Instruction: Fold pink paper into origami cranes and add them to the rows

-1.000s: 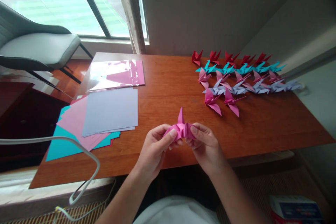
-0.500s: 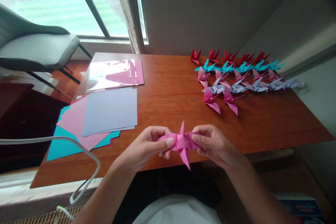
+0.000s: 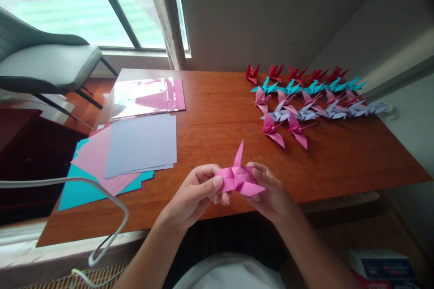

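Above the near edge of the bench (image 3: 217,117): a pink folded paper (image 3: 240,177) is being held up, its thin spike (image 3: 239,153) pointing toward the bench's far edge and one flap (image 3: 251,189) slanting toward the bench's right end
Left grip: the left hand (image 3: 200,194) is pinching the side nearer the bench's left end, thumb lying on top and the other fingers curling underneath
Right grip: the right hand (image 3: 273,192) is grasping the side nearer the bench's right end, thumb bearing down from above, most of the fingers hiding from view
Folding step: both hands are probably shaping the paper and spreading its parts
Next move: the flap is likely calling for a light, even pull from both sides, sparing the thin spike from bending
Crane rows: toward the bench's right end, red cranes (image 3: 297,74), turquoise cranes (image 3: 293,87), light pink cranes (image 3: 284,98) and lavender cranes (image 3: 305,114) are standing in rows, two deep pink cranes (image 3: 270,128) sitting closest to its near edge
Loose sheets: toward the bench's left end, lavender sheets (image 3: 142,144) are overlapping light pink sheets (image 3: 91,153) and turquoise sheets (image 3: 81,189)
Clear packet (image 3: 145,99): toward the bench's far left corner, it is lying flat
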### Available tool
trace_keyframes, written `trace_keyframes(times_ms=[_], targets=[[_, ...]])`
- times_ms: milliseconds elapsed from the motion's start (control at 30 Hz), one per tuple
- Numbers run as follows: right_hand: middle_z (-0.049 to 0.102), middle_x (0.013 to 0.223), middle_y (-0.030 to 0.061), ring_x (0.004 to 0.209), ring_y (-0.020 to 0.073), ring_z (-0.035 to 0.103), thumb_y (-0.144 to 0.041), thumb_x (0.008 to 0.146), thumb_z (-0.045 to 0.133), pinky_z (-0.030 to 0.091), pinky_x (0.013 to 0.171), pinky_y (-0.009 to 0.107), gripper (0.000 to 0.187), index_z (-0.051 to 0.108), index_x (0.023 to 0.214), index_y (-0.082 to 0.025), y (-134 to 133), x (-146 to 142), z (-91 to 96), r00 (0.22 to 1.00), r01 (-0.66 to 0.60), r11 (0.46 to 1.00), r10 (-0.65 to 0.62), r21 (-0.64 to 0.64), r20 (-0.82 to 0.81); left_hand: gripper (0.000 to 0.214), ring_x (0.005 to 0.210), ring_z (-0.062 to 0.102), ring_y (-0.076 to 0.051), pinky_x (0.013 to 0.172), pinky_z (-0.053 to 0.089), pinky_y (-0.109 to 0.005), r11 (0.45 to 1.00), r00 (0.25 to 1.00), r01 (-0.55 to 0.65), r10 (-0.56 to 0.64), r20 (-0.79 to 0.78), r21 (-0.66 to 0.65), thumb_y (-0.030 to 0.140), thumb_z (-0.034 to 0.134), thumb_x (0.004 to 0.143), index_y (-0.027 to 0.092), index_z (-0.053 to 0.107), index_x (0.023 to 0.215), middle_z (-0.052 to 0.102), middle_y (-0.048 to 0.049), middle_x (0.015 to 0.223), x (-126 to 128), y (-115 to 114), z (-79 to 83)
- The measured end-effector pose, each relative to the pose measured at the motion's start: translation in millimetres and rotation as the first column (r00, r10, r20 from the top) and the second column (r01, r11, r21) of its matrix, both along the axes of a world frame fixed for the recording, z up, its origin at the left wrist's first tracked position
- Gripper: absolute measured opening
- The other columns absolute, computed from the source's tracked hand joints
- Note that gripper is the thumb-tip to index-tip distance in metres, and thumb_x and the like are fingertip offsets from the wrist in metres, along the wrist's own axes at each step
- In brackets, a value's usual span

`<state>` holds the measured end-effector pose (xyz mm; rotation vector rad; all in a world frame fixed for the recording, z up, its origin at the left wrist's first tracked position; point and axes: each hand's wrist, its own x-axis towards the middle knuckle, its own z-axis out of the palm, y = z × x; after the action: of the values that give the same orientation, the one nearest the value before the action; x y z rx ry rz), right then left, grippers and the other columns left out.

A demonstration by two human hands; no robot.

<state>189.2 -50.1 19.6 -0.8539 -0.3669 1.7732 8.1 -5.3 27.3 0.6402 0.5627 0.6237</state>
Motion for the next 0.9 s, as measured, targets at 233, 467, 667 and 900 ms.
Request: trace_keyframes(times_ms=[233, 467, 667, 900], targets=[[0.04, 0.045, -0.0083, 0.041, 0.0042, 0.028, -0.046, 0.074, 0.084, 0.03, 0.045, 0.019, 0.048, 0.049, 0.057, -0.018, 0, 13, -2.7, 0.998, -0.04, 0.998, 0.038, 0.039, 0.047, 0.036, 0.048, 0.053, -0.008, 0.05, 0.037, -0.019, 0.994, 0.989, 0.11, -0.108, -0.101, 0.013, 0.042, 0.084, 0.076, 0.013, 0.065, 0.066, 0.067, -0.0032, 0.055, -11, 9, 4.2], [0.047, 0.042, -0.006, 0.038, 0.0034, 0.029, -0.048, 0.071, 0.085, 0.018, 0.038, 0.019, 0.042, 0.062, 0.059, -0.015, 6, 40, 9.6, 0.935, -0.241, 0.97, 0.242, -0.036, 0.259, 0.031, 0.049, 0.059, -0.008, 0.044, 0.033, -0.016, 0.963, 0.943, 0.271, -0.263, -0.203, 0.008, 0.038, 0.078, 0.083, 0.01, 0.07, 0.072, 0.073, -0.0081, 0.064, -22, 20, 12.1], [0.049, 0.042, -0.0061, 0.038, 0.0031, 0.029, -0.048, 0.072, 0.085, 0.018, 0.038, 0.018, 0.04, 0.064, 0.061, -0.015, 9, 46, 16.6, 0.903, -0.271, 0.961, 0.273, -0.056, 0.331, 0.031, 0.05, 0.061, -0.009, 0.043, 0.032, -0.016, 0.954, 0.932, 0.296, -0.279, -0.232, 0.042, 0.038, 0.077, 0.084, 0.01, 0.071, 0.072, 0.074, -0.0092, 0.066, -21, 24, 15.7], [0.051, 0.042, -0.0049, 0.036, 0.0043, 0.034, -0.05, 0.069, 0.086, 0.021, 0.036, 0.017, 0.044, 0.059, 0.059, -0.017, 7, 44, 12.6, 0.931, -0.237, 0.971, 0.238, -0.037, 0.275, 0.031, 0.056, 0.067, -0.012, 0.047, 0.037, -0.016, 0.956, 0.953, 0.289, -0.284, -0.106, 0.038, 0.038, 0.077, 0.084, 0.01, 0.074, 0.074, 0.076, -0.0115, 0.07, -24, 21, 14.0]])
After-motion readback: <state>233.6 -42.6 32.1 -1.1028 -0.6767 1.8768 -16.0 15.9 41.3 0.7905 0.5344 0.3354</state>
